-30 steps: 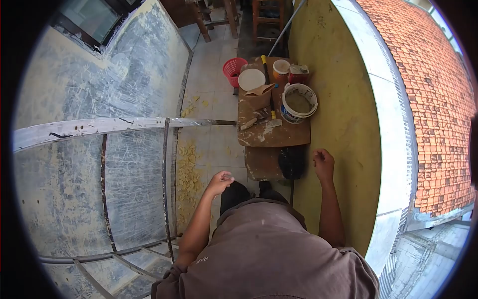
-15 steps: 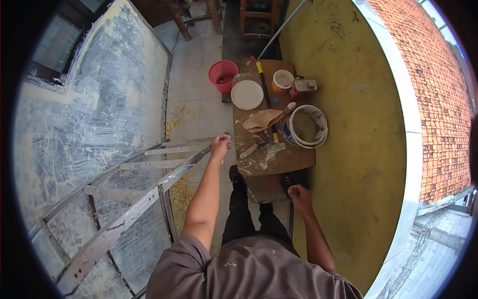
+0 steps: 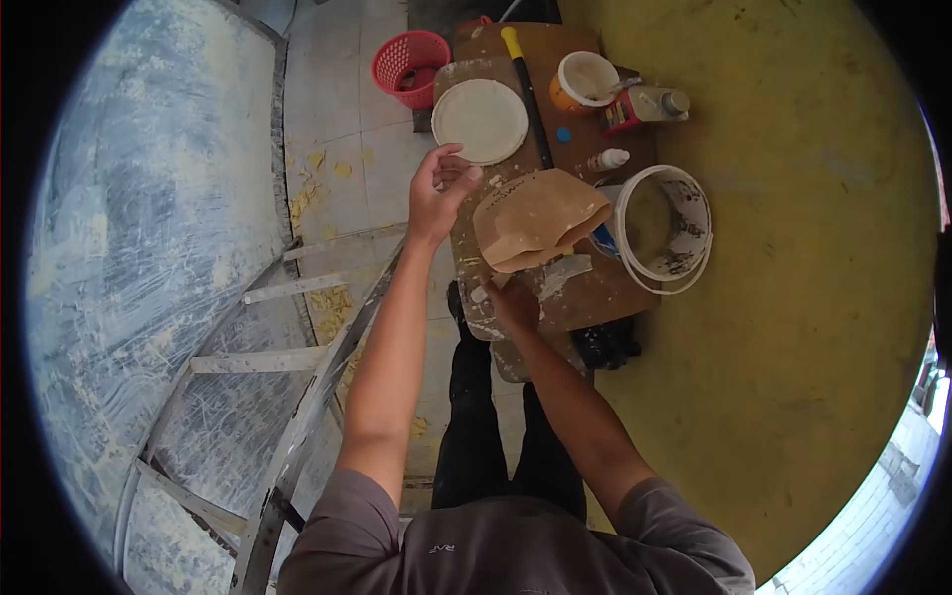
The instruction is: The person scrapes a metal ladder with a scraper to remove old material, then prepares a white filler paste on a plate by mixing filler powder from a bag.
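Note:
My left hand (image 3: 441,196) is raised beside the round white lid (image 3: 480,121), its fingers loosely bent and apart, with nothing in them. Low over the brown board (image 3: 595,297), my right hand (image 3: 516,307) has its fingers closed at a small pale tool (image 3: 484,292), partly hidden by the fingers, whose kind I cannot make out. Just above that hand lies a brown paper piece (image 3: 535,220), folded like a bag. A flat, putty-smeared blade (image 3: 565,275) rests to the right of the fingers.
A white bucket (image 3: 635,248), an orange-and-white tub (image 3: 567,94), a red can (image 3: 623,111), a small bottle (image 3: 608,160) and a black-and-yellow pole (image 3: 531,99) are on the board. A red basket (image 3: 411,69) stands beyond. A ladder (image 3: 307,416) leans at left; a yellow wall (image 3: 793,297) rises right.
My left hand has moved forward to beside the lid, its fingers now apart. My right hand has gone forward and left onto the board, to the small tool. The view has come closer to the board.

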`<control>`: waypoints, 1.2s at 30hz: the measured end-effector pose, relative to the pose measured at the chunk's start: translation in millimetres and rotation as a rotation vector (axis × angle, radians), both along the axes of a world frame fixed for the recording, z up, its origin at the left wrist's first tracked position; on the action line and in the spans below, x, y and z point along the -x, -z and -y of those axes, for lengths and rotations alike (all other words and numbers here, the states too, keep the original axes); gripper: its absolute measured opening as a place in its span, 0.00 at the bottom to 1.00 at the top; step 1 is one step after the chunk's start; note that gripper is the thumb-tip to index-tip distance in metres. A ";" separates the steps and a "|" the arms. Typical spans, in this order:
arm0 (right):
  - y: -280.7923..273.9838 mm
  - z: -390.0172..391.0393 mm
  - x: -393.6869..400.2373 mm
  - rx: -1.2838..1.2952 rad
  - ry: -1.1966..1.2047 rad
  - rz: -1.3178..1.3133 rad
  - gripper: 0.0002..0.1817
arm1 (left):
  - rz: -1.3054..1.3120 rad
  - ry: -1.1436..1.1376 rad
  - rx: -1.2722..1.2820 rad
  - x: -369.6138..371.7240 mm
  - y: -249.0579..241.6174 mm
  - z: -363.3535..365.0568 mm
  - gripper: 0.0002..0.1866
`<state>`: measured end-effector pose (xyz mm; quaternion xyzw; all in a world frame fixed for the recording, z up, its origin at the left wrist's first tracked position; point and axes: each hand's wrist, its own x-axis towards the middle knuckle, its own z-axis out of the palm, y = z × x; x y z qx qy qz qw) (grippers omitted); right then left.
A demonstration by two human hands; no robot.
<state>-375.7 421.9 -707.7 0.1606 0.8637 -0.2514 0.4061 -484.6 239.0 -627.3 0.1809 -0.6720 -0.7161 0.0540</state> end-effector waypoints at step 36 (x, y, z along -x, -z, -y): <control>-246.3 -134.2 -1.2 0.888 0.635 -0.354 0.17 | -0.186 -0.041 0.570 -139.1 -164.8 -126.8 0.06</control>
